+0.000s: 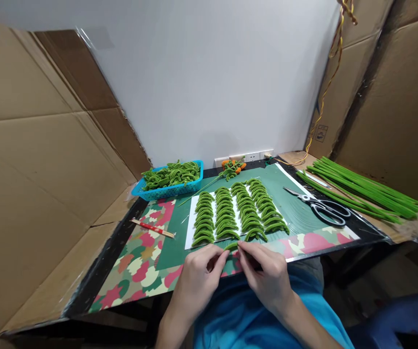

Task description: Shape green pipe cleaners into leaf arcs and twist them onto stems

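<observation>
Through my head view, I have one short, bright green, fuzzy chenille-like strip (231, 246) at the near side, pinched between the fingertips of the left hand (200, 271) and right hand (267, 272). It bows gently and lies roughly crosswise (the fingers hide its tips from me). Just to its far side I see four columns of curved, fuzzy green pieces (244, 208), closely stacked, their arcs mostly bulging toward the far side.
</observation>
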Tool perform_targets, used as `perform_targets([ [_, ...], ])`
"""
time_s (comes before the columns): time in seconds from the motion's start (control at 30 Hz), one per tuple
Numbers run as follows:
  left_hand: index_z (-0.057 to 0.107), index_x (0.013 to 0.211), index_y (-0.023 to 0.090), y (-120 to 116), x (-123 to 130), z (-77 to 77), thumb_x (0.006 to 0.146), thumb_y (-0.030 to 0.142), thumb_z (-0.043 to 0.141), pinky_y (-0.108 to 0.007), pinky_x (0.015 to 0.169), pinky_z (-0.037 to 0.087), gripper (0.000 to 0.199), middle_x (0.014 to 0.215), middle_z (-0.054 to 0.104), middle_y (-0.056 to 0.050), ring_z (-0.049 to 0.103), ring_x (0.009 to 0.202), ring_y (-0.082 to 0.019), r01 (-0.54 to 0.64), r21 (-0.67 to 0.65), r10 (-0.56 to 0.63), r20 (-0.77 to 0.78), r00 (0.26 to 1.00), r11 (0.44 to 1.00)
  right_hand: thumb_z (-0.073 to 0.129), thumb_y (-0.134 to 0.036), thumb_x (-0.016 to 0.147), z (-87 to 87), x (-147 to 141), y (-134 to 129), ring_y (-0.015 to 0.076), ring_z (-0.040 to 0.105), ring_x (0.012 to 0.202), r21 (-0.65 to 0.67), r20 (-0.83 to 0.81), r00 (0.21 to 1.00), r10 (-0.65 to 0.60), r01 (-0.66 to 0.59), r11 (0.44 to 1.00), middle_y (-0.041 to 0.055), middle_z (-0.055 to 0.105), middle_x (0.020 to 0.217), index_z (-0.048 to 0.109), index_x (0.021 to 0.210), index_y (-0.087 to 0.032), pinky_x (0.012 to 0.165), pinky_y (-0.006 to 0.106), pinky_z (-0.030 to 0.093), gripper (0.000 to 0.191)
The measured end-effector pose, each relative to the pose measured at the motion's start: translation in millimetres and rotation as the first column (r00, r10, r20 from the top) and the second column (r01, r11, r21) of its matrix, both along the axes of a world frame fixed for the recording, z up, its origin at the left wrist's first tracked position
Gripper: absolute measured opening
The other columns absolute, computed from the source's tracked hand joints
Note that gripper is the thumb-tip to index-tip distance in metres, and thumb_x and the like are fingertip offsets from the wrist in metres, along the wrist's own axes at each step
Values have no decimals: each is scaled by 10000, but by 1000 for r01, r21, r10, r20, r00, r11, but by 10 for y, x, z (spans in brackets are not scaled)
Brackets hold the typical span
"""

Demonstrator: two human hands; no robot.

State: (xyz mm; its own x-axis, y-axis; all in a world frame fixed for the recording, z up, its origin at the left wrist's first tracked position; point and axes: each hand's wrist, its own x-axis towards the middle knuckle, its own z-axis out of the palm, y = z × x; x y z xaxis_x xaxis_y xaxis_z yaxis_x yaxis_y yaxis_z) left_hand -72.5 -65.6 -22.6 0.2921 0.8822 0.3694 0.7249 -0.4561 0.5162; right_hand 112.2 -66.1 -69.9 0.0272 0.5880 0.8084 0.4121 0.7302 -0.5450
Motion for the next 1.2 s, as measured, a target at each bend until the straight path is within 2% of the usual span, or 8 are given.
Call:
perform_targets([
  [0.07, 754, 872, 213, -3, -21, 48, 1037, 306, 599, -235, 605, 453, 245, 760, 711, -3, 615, 638, -132, 17, -87, -13, 42, 999, 996, 596, -87, 1011, 6, -1, 5, 201, 801, 781, -8, -4, 1000, 1, -1, 1000, 93, 814, 944, 725, 1172, -177, 701, 278, 665, 225],
  [0.13, 780, 932, 218, -3, -40, 88, 1019, 326, 630, -233, 595, 464, 204, 796, 736, -8, 620, 635, -133, 17, -103, -9, 79, 997, 995, 596, -91, 1013, 11, -1, 12, 202, 801, 785, -9, -3, 1000, 2, -2, 1000, 92, 813, 945, 728, 1173, -182, 707, 278, 664, 226],
  [0.3, 777, 881, 208, 3, -89, 123, 990, 335, 666, -227, 552, 449, 200, 730, 705, 2, 579, 569, -120, -11, -61, 16, 91, 996, 998, 654, -130, 1008, 35, 4, -13, 192, 792, 799, -52, -37, 999, 32, -34, 998, 95, 797, 1019, 705, 1278, -198, 722, 276, 677, 283],
  [0.4, 780, 913, 204, 39, -119, 112, 993, 324, 663, -225, 562, 456, 186, 786, 734, -6, 574, 571, -115, -69, -10, 69, 99, 993, 998, 656, -160, 1020, 53, 23, -55, 168, 786, 775, -104, -134, 986, 102, -117, 988, 131, 744, 1192, 619, 1436, -213, 684, 254, 686, 421],
  [0.53, 790, 955, 211, 102, -135, 78, 1003, 322, 656, -229, 617, 484, 181, 872, 756, -19, 609, 620, -121, -102, 55, 99, 68, 993, 993, 594, -157, 1042, 21, 45, -82, 180, 798, 817, -116, -154, 978, 141, -159, 980, 153, 701, 1280, 599, 1464, -220, 701, 265, 697, 427],
  [0.73, 813, 989, 225, 98, -100, 12, 1037, 294, 603, -242, 644, 473, 226, 835, 722, -25, 689, 724, -152, -130, 157, 142, -69, 987, 979, 554, -100, 1036, -36, 26, -66, 225, 794, 970, -99, -103, 992, 76, -87, 991, 135, 734, 1157, 661, 1329, -199, 799, 311, 691, 327],
  [0.9, 805, 986, 219, 83, -62, -34, 1044, 298, 600, -245, 691, 489, 227, 849, 733, -24, 704, 740, -152, -145, 188, 168, -113, 979, 971, 542, -83, 1029, 20, 22, -74, 202, 763, 867, -88, -63, 996, 58, -64, 994, 104, 749, 995, 694, 1178, -186, 724, 288, 657, 236],
  [1.2, 769, 968, 218, 63, -4, -42, 1008, 293, 674, -264, 678, 463, 127, 861, 743, -4, 705, 734, -159, -217, 185, 245, -140, 959, 958, 547, -70, 1021, 5, 40, -73, 186, 733, 808, -77, -29, 997, 65, -67, 995, 84, 736, 945, 684, 1145, -188, 673, 272, 611, 219],
])
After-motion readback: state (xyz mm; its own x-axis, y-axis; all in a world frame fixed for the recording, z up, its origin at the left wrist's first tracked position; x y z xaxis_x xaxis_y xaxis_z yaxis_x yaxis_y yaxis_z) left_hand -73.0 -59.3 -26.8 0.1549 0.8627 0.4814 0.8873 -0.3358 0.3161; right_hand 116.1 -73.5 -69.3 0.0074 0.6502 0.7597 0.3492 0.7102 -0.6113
